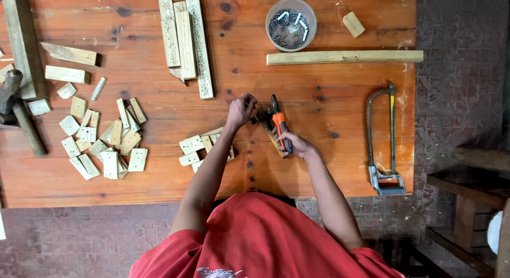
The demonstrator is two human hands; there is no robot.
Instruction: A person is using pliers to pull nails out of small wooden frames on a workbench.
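Note:
My right hand [297, 145] grips the orange-handled pliers [280, 126], whose dark jaws point up and left over the orange wooden table [159, 172]. My left hand [241, 110] is closed with its fingertips pinched just left of the pliers' jaws; what it pinches is too small to see. A small wooden piece [274, 140] lies under the pliers' handles. A cluster of small pale wooden blocks [197, 148] with holes lies under my left forearm.
A round bowl of nails [291, 24] stands at the back. A long wooden strip [345, 57], a hacksaw [383, 145], upright slats [186, 41], a pile of small blocks [106, 142], and a hammer [16, 105] at the left edge surround the work spot.

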